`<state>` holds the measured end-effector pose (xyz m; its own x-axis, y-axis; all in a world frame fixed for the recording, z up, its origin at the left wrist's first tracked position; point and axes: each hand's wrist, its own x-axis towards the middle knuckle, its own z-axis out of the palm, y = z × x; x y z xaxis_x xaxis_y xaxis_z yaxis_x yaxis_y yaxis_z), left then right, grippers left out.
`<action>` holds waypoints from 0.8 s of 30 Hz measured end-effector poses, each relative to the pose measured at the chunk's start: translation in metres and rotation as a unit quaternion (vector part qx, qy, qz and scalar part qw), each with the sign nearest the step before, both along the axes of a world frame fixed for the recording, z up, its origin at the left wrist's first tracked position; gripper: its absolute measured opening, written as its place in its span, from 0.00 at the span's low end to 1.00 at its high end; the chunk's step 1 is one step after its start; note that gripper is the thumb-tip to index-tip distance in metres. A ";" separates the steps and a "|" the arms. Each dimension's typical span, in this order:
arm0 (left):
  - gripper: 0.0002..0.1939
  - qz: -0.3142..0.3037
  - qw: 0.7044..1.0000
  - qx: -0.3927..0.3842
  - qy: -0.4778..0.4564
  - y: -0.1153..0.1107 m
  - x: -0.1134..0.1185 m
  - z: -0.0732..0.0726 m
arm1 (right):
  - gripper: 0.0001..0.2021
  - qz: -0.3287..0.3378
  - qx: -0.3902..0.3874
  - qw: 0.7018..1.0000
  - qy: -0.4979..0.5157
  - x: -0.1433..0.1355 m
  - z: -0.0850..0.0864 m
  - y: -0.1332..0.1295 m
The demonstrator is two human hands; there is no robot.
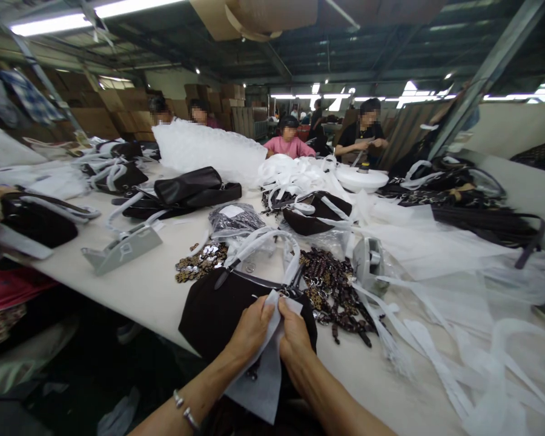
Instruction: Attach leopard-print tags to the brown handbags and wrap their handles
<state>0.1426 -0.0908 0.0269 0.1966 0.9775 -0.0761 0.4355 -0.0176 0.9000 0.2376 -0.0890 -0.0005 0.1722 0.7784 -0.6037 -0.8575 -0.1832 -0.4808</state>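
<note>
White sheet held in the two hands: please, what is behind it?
The dark bag shows on both sides of the white sheet. Anything directly behind the sheet is covered and cannot be seen.

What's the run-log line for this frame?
left hand: grips white sheet | right hand: grips same sheet | sheet: in front of dark bag | bag: handles wrapped in white

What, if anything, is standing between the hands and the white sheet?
Nothing visible is in the way. The left hand and right hand both pinch the white sheet directly near its top, in front of the dark bag.
</note>
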 end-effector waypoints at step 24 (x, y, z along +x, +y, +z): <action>0.16 0.062 0.963 -0.184 -0.188 0.027 0.008 -0.012 | 0.21 0.333 0.195 0.901 -0.198 0.065 0.062 -0.034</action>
